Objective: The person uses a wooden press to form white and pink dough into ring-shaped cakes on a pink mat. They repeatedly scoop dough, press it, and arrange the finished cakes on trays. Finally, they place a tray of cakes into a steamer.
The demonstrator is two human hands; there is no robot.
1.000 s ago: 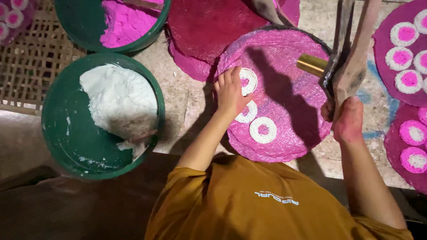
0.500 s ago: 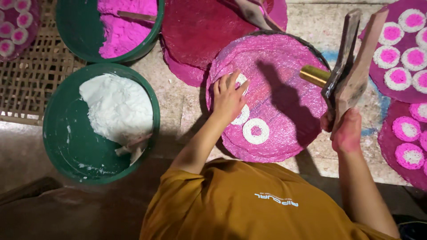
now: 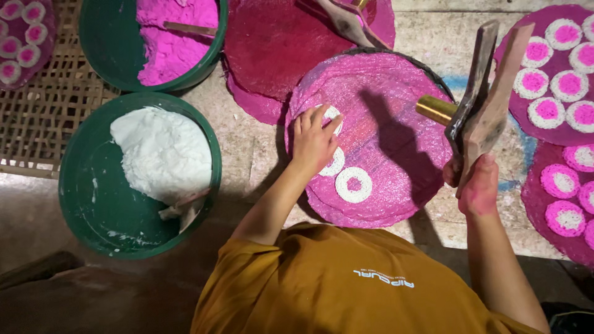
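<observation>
Left hand (image 3: 314,141) flat, fingers spread, pressing a white ring-shaped cake with a pink centre (image 3: 330,115) onto the round pink woven tray (image 3: 396,185), at that tray's left edge. Right hand (image 3: 475,184) clamped shut around the dark wooden hinged press with a brass cylinder (image 3: 476,108), upright over that tray's right edge. 2 more white rings (image 3: 353,184) near that tray's lower left; green tub of white dough (image 3: 141,173) left of that tray.
</observation>
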